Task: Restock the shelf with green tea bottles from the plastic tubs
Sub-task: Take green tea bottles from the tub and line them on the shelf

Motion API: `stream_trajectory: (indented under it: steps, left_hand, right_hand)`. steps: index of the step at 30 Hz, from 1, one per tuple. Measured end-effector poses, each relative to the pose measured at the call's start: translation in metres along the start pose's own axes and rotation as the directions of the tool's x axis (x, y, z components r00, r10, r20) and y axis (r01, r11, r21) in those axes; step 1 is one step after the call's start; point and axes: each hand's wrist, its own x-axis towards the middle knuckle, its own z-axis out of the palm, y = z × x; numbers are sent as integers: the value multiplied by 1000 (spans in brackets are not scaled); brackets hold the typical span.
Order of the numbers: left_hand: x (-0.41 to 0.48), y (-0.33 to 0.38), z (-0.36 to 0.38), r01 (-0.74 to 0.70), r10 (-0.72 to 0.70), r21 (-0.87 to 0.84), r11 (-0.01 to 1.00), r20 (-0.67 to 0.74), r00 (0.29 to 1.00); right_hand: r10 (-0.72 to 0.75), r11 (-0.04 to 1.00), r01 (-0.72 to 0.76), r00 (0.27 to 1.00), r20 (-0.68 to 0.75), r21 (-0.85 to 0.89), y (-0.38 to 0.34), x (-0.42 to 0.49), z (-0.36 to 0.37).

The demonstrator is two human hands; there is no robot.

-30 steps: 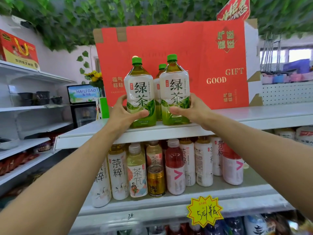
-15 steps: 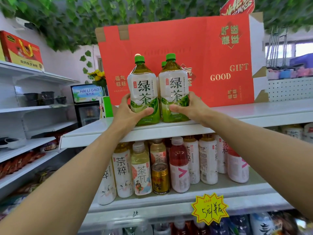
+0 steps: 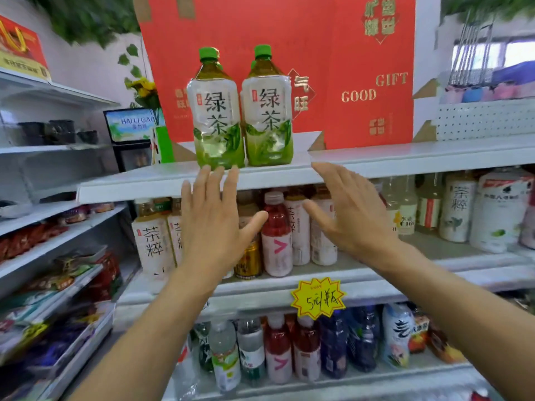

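Observation:
Two large green tea bottles with green caps stand upright side by side on the top shelf [image 3: 376,162]: the left bottle [image 3: 215,111] and the right bottle [image 3: 267,108]. Green caps of more bottles peek out behind them. My left hand [image 3: 215,218] is open, fingers spread, just below the shelf's front edge under the left bottle. My right hand [image 3: 351,209] is open too, lower right of the right bottle. Neither hand touches a bottle. No plastic tub is in view.
A big red gift carton [image 3: 333,68] stands behind the bottles on the top shelf. The shelf below holds several drink bottles and a gold can [image 3: 247,260]. A yellow price tag [image 3: 318,296] hangs on the lower rail. Snack shelves [image 3: 58,256] run along the left.
Both hands have let go of the two green tea bottles and dropped back below the top shelf's edge. The bottles stay standing on the shelf. The camera has moved closer.

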Motion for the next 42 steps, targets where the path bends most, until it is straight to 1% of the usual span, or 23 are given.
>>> stream_trajectory:
  steps: [3,6,8,12,15,17,19,20,21,23,25,27,28,30,32,34,38,40,42]
  left_hand:
    - [-46,31,6,-61,63,-55,997,48,997]
    - [-88,57,14,-71,85,-145,987,92,992]
    - [-115,72,23,-72,93,-157,985,133,987]
    - [-171,98,46,0,49,-184,983,261,964]
    - [-220,113,64,102,-16,-179,979,427,904]
    - [-257,118,72,221,-91,-182,958,538,838]
    - [-297,124,81,360,-171,-169,918,648,742]
    - [-316,126,86,425,-210,-148,893,698,685]
    - [-336,128,91,489,-247,-113,865,753,610]
    - [-375,128,102,611,-312,-16,792,849,427]
    - [-411,126,114,711,-358,69,700,895,266]
    - [-439,124,126,770,-370,126,626,917,151]
    - [-449,125,132,779,-368,155,607,924,102]
    - [-463,129,142,778,-345,193,598,938,33]
    - [-472,138,151,766,-278,172,619,961,9]
    - [-477,149,159,747,-195,122,653,981,11]
    - [-477,179,174,710,-91,45,703,996,26]
    - [-473,202,179,718,-41,-4,696,998,45]
    - [-469,228,182,739,7,-42,672,999,51]
  right_hand:
    - [-9,1000,9,999,31,-16,10,-49,-6]
    - [25,999,-28,996,82,36,20,-99,-6]
    - [52,997,-61,988,147,52,27,-132,-2]
    - [75,993,-100,948,310,65,45,-192,13]
    - [73,985,-133,897,435,109,60,-239,27]
    - [80,973,-178,856,510,146,66,-274,36]
    - [110,956,-245,811,574,163,74,-312,48]
    - [131,944,-289,767,628,157,78,-330,54]
    - [152,931,-337,710,688,142,80,-348,59]
    - [196,897,-430,593,781,101,84,-381,68]
    - [248,871,-491,481,841,24,86,-412,75]
    - [288,848,-527,356,889,-63,88,-441,82]
    - [298,828,-553,302,905,-88,90,-455,87]
    - [298,806,-579,222,928,-121,92,-480,93]
    - [315,795,-584,160,936,-167,93,-500,95]
    - [344,771,-603,123,931,-205,94,-515,93]
    - [417,719,-645,102,903,-260,103,-527,77]
    - [457,711,-636,95,884,-299,118,-530,65]
    - [496,702,-632,105,862,-327,138,-534,50]
